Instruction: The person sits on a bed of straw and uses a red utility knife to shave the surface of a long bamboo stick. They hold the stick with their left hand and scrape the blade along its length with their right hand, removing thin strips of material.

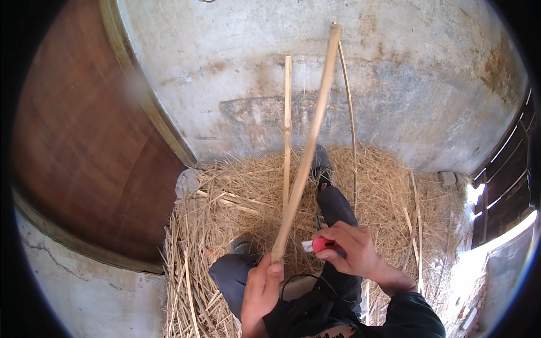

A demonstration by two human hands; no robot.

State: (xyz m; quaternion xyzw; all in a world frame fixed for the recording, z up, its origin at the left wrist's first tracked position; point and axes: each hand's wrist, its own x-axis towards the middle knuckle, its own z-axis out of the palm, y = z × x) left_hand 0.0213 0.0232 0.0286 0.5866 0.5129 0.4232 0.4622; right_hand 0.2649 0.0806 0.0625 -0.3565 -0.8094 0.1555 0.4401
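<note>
My left hand (pixel 262 285) is closed round the near end of a long pale wooden pole (pixel 311 143), perhaps bamboo, above my lap. The pole slants away from me, its far end high in front of the wall. In my right hand (pixel 352 248) is a red utility knife (pixel 323 244), its light, broad blade pointing left towards the pole. A gap shows between the blade and the pole. My right fingers wrap the knife's handle and hide part of it.
A split strip (pixel 287 112) and a thin curved stick (pixel 350 107) lean at the stained wall (pixel 236 67). Straw and shavings (pixel 389 186) cover the floor round my legs. A brown door (pixel 90 141) stands at left, dark slats (pixel 504 180) at right. A grey block (pixel 448 179) sits by the wall.
</note>
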